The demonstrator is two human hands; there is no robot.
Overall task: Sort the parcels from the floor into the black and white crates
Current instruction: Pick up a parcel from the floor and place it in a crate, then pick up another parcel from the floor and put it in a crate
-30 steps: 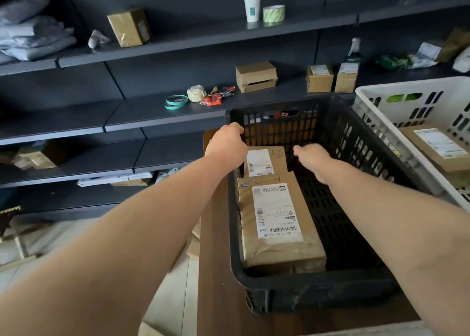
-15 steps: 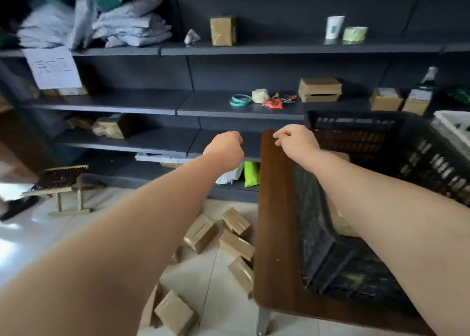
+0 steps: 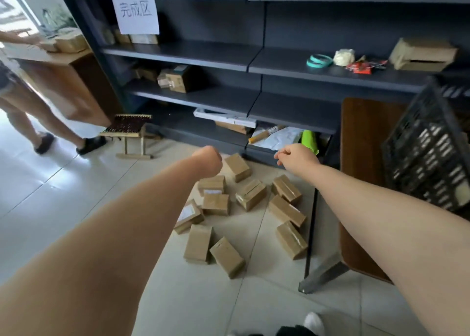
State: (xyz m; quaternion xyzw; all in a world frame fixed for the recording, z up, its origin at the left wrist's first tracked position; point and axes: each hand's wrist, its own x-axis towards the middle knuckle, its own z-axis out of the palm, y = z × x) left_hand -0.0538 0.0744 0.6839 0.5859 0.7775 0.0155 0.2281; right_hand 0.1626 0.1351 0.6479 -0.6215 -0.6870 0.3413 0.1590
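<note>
Several brown cardboard parcels point(image 3: 250, 198) lie scattered on the tiled floor below my hands. My left hand point(image 3: 208, 161) hangs above the pile with its fingers curled into a fist, holding nothing. My right hand point(image 3: 296, 155) is stretched out beside it, fingers curled too, with nothing in it. The black crate point(image 3: 427, 147) stands on the brown table point(image 3: 361, 132) at the right edge. The white crate is out of view.
A dark shelf unit point(image 3: 254, 56) with boxes, tape rolls and packets fills the back. A small wooden stool point(image 3: 127, 130) stands on the floor at the left. Another person's legs point(image 3: 38, 112) are at the far left. The table's metal leg point(image 3: 311, 234) stands beside the parcels.
My view has swung left and down from the black crate to the parcels on the floor. Both hands left the crate and now hang over the pile.
</note>
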